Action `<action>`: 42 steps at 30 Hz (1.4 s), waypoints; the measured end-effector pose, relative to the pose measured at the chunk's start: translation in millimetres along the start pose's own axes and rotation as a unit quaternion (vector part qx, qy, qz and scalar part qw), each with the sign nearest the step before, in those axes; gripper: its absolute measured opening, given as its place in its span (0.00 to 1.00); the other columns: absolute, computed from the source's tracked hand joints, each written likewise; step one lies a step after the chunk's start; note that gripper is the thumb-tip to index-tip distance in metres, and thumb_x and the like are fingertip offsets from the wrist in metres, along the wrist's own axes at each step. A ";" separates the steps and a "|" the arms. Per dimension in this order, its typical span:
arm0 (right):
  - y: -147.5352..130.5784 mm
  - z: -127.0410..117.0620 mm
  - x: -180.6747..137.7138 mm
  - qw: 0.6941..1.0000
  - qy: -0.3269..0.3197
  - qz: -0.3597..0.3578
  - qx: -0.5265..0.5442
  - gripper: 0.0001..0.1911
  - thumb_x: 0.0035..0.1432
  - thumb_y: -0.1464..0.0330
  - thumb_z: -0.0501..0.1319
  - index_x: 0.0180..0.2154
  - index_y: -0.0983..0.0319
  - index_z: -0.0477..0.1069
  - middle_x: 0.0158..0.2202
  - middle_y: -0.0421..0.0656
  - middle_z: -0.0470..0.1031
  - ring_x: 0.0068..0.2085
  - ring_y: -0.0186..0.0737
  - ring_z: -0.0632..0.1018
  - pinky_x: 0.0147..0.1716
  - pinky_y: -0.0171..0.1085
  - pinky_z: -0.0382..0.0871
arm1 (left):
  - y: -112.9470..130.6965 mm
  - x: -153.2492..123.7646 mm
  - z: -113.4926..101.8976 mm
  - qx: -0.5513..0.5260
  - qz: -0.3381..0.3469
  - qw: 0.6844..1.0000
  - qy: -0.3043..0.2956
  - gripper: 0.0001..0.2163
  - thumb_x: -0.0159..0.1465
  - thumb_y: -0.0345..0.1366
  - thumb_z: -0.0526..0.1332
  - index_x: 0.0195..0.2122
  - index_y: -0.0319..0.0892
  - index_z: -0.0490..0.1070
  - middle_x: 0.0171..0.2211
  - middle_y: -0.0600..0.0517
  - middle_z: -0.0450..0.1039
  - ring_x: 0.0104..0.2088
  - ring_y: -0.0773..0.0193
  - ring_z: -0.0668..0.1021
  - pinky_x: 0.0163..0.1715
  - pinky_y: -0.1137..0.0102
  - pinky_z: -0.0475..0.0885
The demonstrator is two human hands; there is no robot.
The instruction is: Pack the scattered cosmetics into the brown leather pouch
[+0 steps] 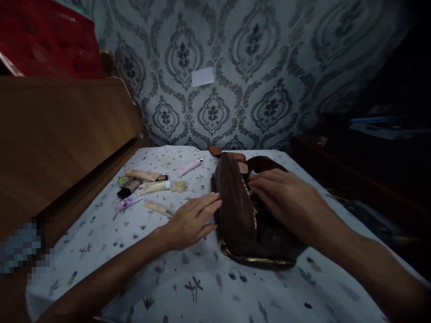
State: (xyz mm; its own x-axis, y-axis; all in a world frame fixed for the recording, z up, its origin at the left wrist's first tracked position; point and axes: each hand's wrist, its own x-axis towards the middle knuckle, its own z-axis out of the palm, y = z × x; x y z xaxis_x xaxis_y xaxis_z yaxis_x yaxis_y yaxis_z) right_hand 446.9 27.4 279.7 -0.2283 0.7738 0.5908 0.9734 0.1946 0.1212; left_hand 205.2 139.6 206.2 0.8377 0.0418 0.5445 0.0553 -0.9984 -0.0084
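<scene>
A dark brown zip bag (232, 202) with gold zippers lies unzipped on the patterned cloth. My left hand (193, 220) has its fingers stretched out, the tips against the bag's left side. Over the bag's opening, my right hand (286, 195) is closed, fingers pinched at a small white item with a dark top (254, 173); most of it is hidden. Left of the bag lie a makeup brush (158, 208), a pink tube (189, 167), a cream tube (155, 186), a beige tube (143, 175), a purple-patterned tube (129, 202) and a small round yellowish pot (179, 186).
The white printed cloth (188, 273) covers the surface. A wooden cabinet (67, 134) with a red bag (50, 40) on top stands left. A patterned wall (215, 54) is behind. Dark furniture (340, 161) stands on the right.
</scene>
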 end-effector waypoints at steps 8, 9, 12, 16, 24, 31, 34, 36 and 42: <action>-48.9 1.1 -9.7 0.982 0.172 0.042 0.065 0.11 0.67 0.69 0.59 0.29 0.57 0.64 0.35 0.44 0.77 0.37 0.42 0.78 0.38 0.41 0.72 | -55.7 -30.1 8.5 0.107 -0.270 0.949 -0.125 0.18 0.73 0.38 0.52 0.61 0.38 0.62 0.67 0.36 0.60 0.67 0.48 0.64 0.64 0.49 0.61; -53.8 1.4 -10.0 0.981 0.177 0.043 0.069 0.11 0.67 0.69 0.59 0.30 0.57 0.65 0.35 0.44 0.77 0.38 0.43 0.78 0.39 0.41 0.72 | -62.5 -31.7 9.0 0.125 -0.314 0.930 -0.146 0.20 0.72 0.38 0.53 0.63 0.37 0.60 0.68 0.35 0.57 0.69 0.47 0.61 0.65 0.47 0.58; -72.1 4.3 -9.7 0.977 0.183 0.012 0.106 0.09 0.66 0.71 0.60 0.31 0.58 0.66 0.35 0.44 0.77 0.39 0.42 0.78 0.42 0.41 0.73 | -81.4 -36.0 10.7 0.158 -0.405 0.878 -0.201 0.24 0.73 0.41 0.51 0.66 0.34 0.56 0.70 0.31 0.51 0.71 0.43 0.55 0.65 0.44 0.56; -101.1 16.6 -7.6 0.970 0.158 -0.048 0.181 0.08 0.65 0.76 0.60 0.32 0.60 0.67 0.33 0.43 0.77 0.40 0.39 0.78 0.42 0.39 0.74 | -94.3 -39.5 7.8 0.187 -0.407 0.868 -0.215 0.21 0.72 0.38 0.51 0.65 0.37 0.57 0.66 0.33 0.59 0.67 0.45 0.61 0.61 0.45 0.60; -135.9 44.7 2.0 0.952 0.112 -0.083 0.271 0.08 0.65 0.78 0.58 0.32 0.63 0.69 0.29 0.43 0.75 0.36 0.39 0.77 0.38 0.39 0.75 | -88.1 -37.9 -1.1 0.242 -0.387 0.871 -0.180 0.12 0.69 0.35 0.56 0.51 0.36 0.69 0.57 0.36 0.66 0.58 0.45 0.67 0.54 0.52 0.65; -142.2 87.7 -5.8 0.933 0.047 -0.015 0.356 0.09 0.67 0.74 0.56 0.32 0.61 0.69 0.29 0.42 0.74 0.33 0.39 0.75 0.34 0.38 0.74 | -92.0 -44.1 -3.3 0.253 -0.365 0.874 -0.198 0.14 0.65 0.27 0.59 0.52 0.36 0.67 0.58 0.36 0.66 0.56 0.44 0.68 0.51 0.53 0.66; -142.1 99.8 -12.4 0.922 0.020 0.033 0.384 0.11 0.67 0.74 0.56 0.30 0.60 0.67 0.29 0.41 0.74 0.33 0.38 0.75 0.33 0.38 0.73 | -92.3 -42.7 -8.6 0.244 -0.349 0.882 -0.202 0.11 0.66 0.27 0.58 0.49 0.36 0.68 0.57 0.36 0.68 0.57 0.44 0.68 0.53 0.53 0.65; -143.0 103.0 -15.2 0.917 0.023 0.047 0.395 0.10 0.67 0.74 0.56 0.31 0.60 0.68 0.30 0.41 0.75 0.34 0.39 0.76 0.35 0.38 0.73 | -90.1 -41.2 -10.3 0.231 -0.339 0.888 -0.209 0.11 0.66 0.28 0.58 0.50 0.37 0.67 0.53 0.37 0.70 0.56 0.45 0.70 0.52 0.53 0.65; -146.1 100.7 -17.9 0.915 0.016 0.055 0.400 0.08 0.66 0.76 0.56 0.34 0.60 0.68 0.32 0.42 0.75 0.36 0.40 0.76 0.36 0.38 0.73 | -71.5 -31.0 -7.8 0.149 -0.290 0.915 -0.237 0.12 0.69 0.37 0.60 0.52 0.42 0.66 0.48 0.47 0.75 0.49 0.52 0.76 0.48 0.59 0.69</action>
State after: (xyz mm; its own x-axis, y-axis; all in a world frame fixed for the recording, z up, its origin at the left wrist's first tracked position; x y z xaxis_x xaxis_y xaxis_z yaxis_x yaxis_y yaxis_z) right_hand 306.7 45.8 171.0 -0.1177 0.7995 0.5890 0.6610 0.5057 -0.5544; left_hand 171.1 209.4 196.4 0.7584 0.6430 0.1064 0.6516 -0.7520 -0.0995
